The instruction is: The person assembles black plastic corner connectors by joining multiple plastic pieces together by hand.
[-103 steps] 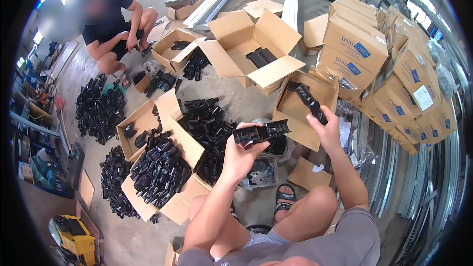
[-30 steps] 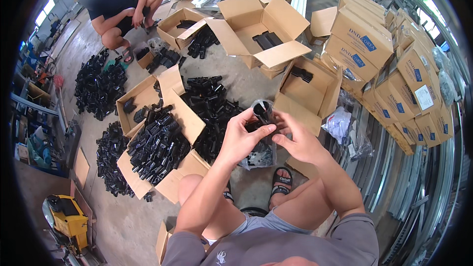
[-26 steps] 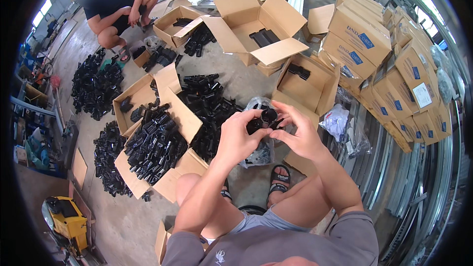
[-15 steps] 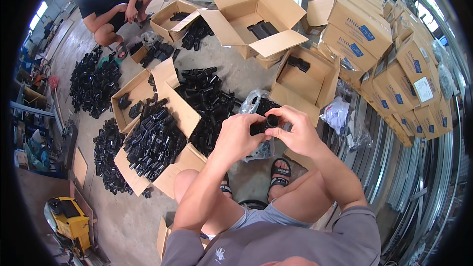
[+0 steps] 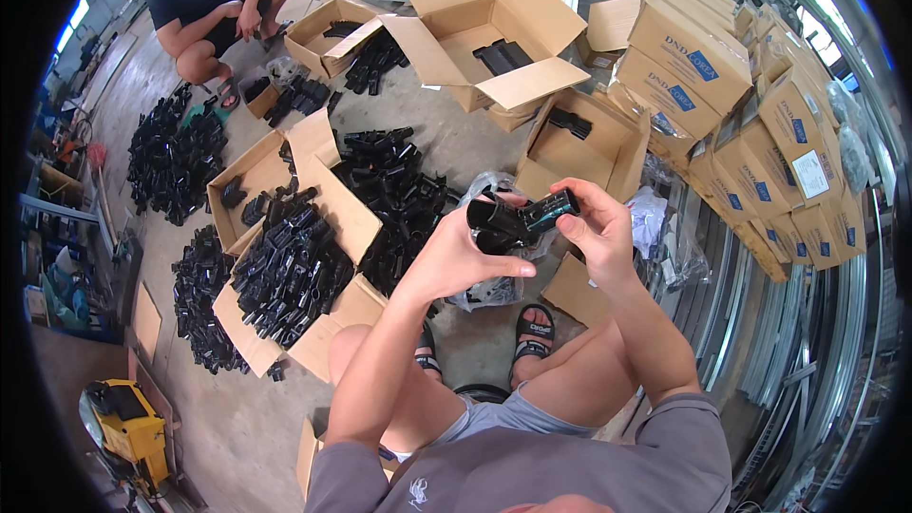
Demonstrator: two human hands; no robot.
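In front of my knees, my left hand [image 5: 458, 261] curls around a black tubular plastic fitting [image 5: 489, 218], its thumb stretched out below. Close beside it, my right hand [image 5: 600, 233] pinches a black ribbed plastic piece [image 5: 551, 212] between thumb and fingers. The two pieces meet or overlap; I cannot tell whether they are joined. Behind and below my hands sits a clear plastic bag [image 5: 486, 296], partly hidden by them. A heap of black plastic parts [image 5: 404, 204] lies on the floor just left of my left hand.
An open carton [image 5: 356, 214] spilling black parts stands at the left, beside more heaps [image 5: 176, 157]. Open boxes [image 5: 456, 28] stand ahead. Stacked cartons [image 5: 689, 66] and metal profiles [image 5: 760, 351] line the right. Another person [image 5: 214, 14] squats at the far left.
My hands have moved apart, the right one outward and slightly up. The black pieces, earlier close together and mostly covered by fingers, now show more fully and are tilted.
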